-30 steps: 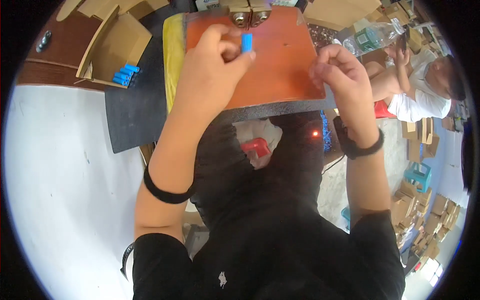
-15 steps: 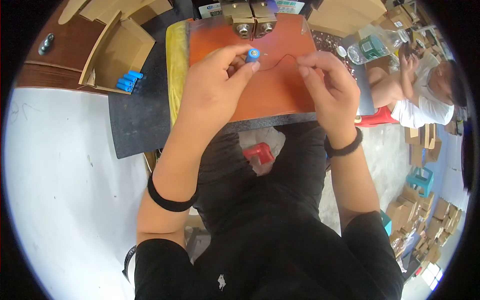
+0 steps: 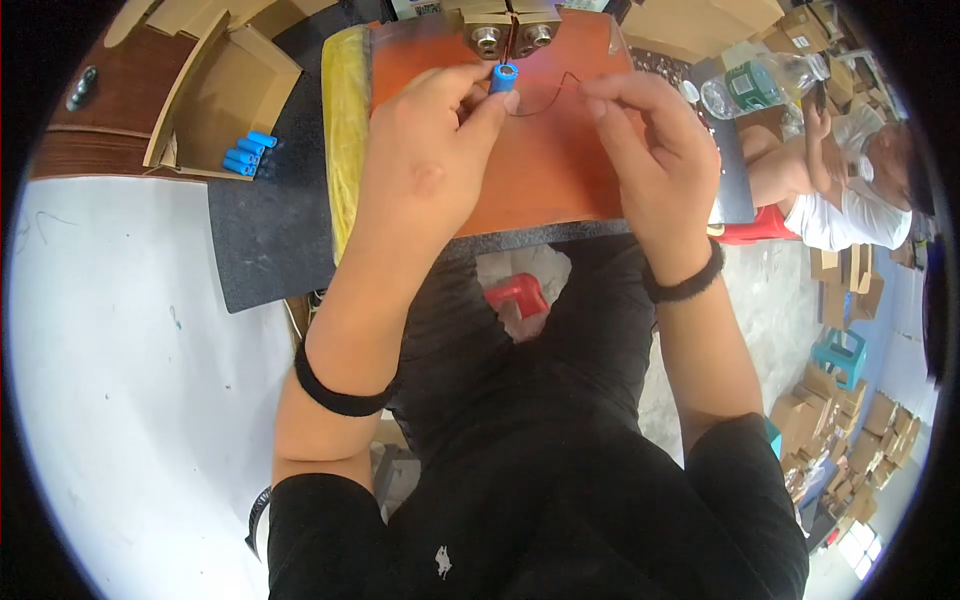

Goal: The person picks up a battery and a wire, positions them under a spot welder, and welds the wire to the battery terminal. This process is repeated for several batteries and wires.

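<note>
My left hand (image 3: pixel 425 150) is closed around a blue cylindrical battery cell (image 3: pixel 503 80), held upright between thumb and fingers. The cell's top end sits right at the thin electrode tips of a welding machine head (image 3: pixel 512 38); whether they touch I cannot tell. A thin dark wire (image 3: pixel 545 106) runs from beside the cell in a loop to the fingertips of my right hand (image 3: pixel 660 160). That hand's thumb and index finger are curled toward each other at the wire's end. Beneath both hands lies an orange-red work mat (image 3: pixel 540 190).
Several blue cells (image 3: pixel 243 158) lie in an open cardboard box (image 3: pixel 215 110) at left. A yellow wrapped bundle (image 3: pixel 345 150) edges the mat. At right are a plastic bottle (image 3: pixel 755 88) and a seated person (image 3: pixel 845 185). Cardboard boxes (image 3: pixel 800 425) are stacked beyond.
The battery cell has moved up and away from me, to the electrode tips, in my left hand. My right hand has shifted slightly, with the wire bent higher beside it.
</note>
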Demonstrator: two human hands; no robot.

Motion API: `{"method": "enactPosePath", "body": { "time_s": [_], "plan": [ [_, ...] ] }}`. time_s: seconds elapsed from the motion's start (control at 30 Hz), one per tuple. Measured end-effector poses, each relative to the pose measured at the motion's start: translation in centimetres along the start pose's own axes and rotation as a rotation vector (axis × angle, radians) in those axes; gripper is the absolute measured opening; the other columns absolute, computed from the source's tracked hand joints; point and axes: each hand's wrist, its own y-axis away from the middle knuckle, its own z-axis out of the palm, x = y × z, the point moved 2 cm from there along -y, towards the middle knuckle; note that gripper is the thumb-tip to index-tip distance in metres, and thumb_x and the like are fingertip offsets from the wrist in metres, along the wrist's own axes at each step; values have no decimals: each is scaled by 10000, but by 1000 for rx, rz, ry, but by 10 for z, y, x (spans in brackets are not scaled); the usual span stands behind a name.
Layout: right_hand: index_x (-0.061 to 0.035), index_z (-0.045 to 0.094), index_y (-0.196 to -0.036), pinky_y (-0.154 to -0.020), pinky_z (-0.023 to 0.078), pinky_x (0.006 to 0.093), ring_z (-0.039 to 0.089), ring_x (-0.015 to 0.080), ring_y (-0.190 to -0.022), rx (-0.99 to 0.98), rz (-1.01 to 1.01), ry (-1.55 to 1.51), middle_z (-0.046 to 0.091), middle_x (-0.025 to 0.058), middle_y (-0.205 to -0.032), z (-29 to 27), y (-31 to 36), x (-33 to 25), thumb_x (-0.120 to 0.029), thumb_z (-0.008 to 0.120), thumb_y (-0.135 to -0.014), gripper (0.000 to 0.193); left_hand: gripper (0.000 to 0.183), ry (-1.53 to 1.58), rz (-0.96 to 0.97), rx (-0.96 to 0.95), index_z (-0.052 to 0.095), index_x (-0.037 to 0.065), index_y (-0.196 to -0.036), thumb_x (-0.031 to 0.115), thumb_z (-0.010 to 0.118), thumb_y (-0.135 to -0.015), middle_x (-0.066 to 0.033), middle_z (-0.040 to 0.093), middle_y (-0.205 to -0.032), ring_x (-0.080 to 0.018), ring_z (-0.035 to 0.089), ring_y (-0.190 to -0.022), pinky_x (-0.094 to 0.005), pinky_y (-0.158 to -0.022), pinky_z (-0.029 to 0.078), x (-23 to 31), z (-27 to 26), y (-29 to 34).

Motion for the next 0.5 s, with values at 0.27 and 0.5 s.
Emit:
{"method": "enactPosePath", "body": {
  "time_s": [0.27,0.5],
  "plan": [
    [12,673,-1019,-805,487,226,636,112,-882,-8,109,22,688,52,-958,3,0,-2,-16,639,-904,124,368,-17,-67,-23,655,-44,-1172,193,715,-897,-41,692,-862,-77,601,-768,-224,-734,478,6,-2,-1],
    [-57,703,-999,-662,534,273,688,198,-759,48,22,22,694,83,-925,6,0,4,-80,680,-886,118,359,14,-3,-8,661,-48,-1159,189,717,-895,-40,700,-871,-70,597,-767,-227,-717,474,-1,0,-2]
  ]
}}
